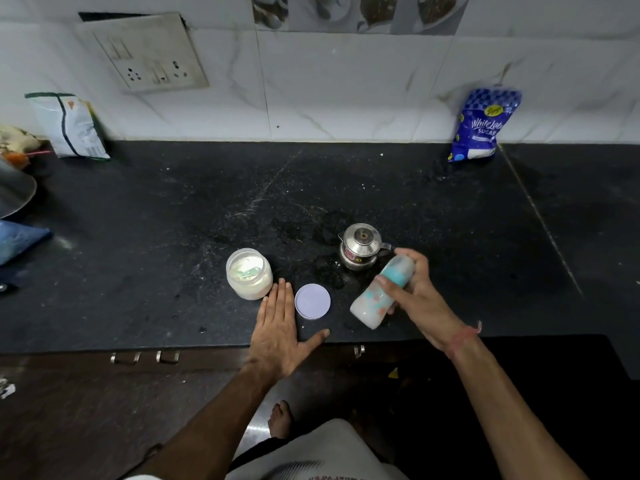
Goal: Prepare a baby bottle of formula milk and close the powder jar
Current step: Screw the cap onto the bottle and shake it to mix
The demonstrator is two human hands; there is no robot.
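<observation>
Black stone counter (173,237) carries an open powder jar (248,274) with its lilac lid (312,301) lying flat just right of it. The left hand (277,336) rests flat, fingers straight, between the 2, touching neither clearly. The right hand (417,292) grips a tilted, blurred baby bottle (382,292) near a steel pot (362,251).

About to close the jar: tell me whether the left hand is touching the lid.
Apart. The head view shows dark counter between the flat left hand and the lilac lid.
</observation>
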